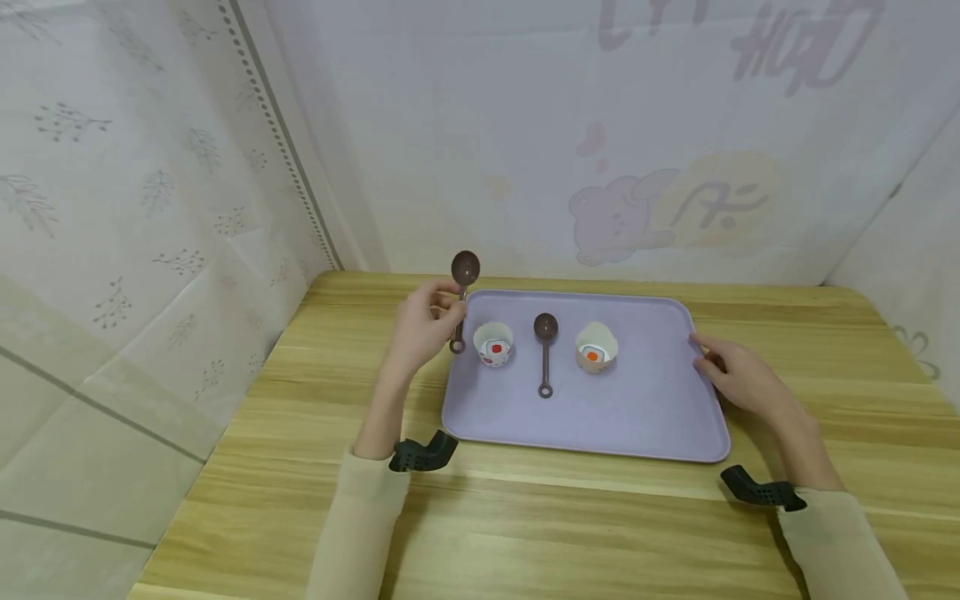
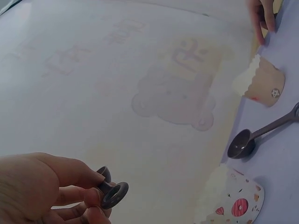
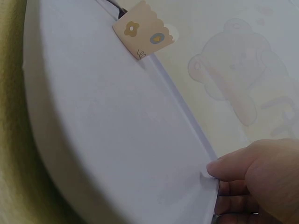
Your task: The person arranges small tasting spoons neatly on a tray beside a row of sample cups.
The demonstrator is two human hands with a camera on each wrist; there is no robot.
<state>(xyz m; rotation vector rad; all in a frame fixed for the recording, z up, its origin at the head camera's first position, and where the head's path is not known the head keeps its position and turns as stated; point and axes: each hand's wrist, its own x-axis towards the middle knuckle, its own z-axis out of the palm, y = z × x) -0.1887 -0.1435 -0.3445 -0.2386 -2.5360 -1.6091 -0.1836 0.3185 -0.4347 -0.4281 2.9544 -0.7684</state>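
My left hand (image 1: 424,325) pinches the handle of a brown measuring spoon (image 1: 466,268) between thumb and fingers. The spoon stands bowl up over the left rim of the lilac tray (image 1: 645,421); in the left wrist view its ring end (image 2: 115,195) points toward the camera. Beside it sits a white patterned paper baking cup (image 1: 493,357) with a small red item inside. A second brown measuring spoon (image 1: 545,367) lies on the tray, then a peach baking cup (image 1: 596,362) holding a small orange item. My right hand (image 1: 738,375) grips the tray's right edge, thumb on the rim.
The tray rests on a wooden table (image 1: 525,533). Behind the table hangs a pale printed cloth (image 1: 465,150), and another patterned cloth (image 1: 150,217) covers the left side. Both wrists carry black mounts (image 1: 423,452).
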